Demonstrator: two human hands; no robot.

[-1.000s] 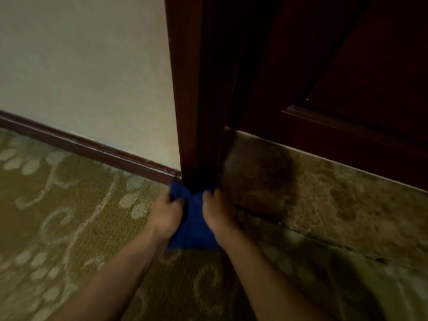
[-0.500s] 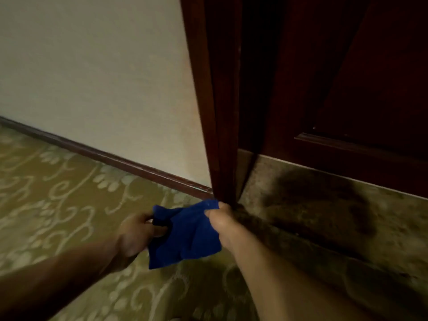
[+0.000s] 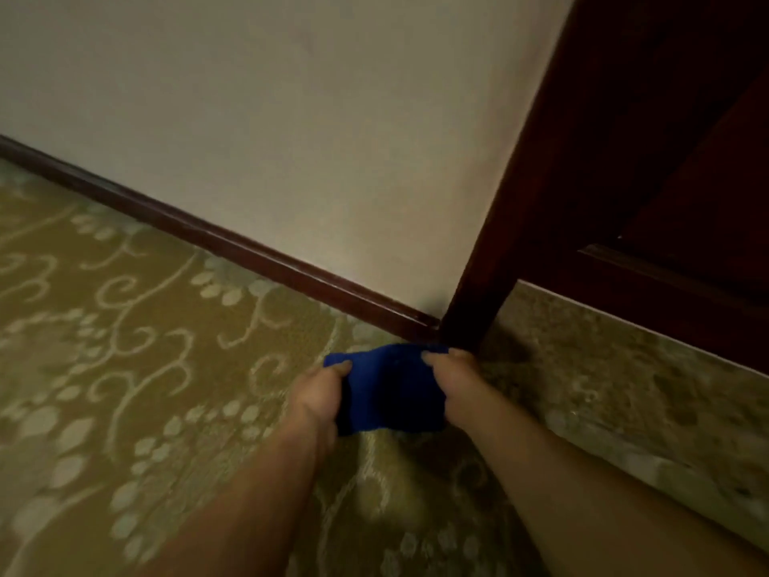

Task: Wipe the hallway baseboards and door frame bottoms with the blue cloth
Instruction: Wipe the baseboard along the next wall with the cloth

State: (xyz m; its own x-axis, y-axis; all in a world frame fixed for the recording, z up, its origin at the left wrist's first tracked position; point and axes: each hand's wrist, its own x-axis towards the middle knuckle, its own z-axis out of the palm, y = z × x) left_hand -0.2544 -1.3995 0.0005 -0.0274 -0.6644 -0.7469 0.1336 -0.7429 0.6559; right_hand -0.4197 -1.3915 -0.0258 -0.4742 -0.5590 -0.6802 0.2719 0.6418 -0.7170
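The blue cloth (image 3: 393,389) hangs stretched between both hands just above the carpet, directly in front of the foot of the dark wooden door frame (image 3: 478,301). My left hand (image 3: 318,389) grips its left edge, thumb on top. My right hand (image 3: 451,378) pinches its right edge, close to the base of the frame. A dark wooden baseboard (image 3: 216,239) runs along the bottom of the wall from the far left down to the frame. The cloth's top edge lies just short of the corner where baseboard and frame meet.
Cream wall (image 3: 291,118) fills the upper left. Patterned olive carpet (image 3: 125,368) covers the hallway floor. Right of the frame stands a dark wooden door (image 3: 686,202), with a mottled stone threshold (image 3: 603,389) in front of it.
The cloth came off the frame's foot, was drawn back and spread between the hands, and now sits near the baseboard corner. The view swung left, showing more baseboard.
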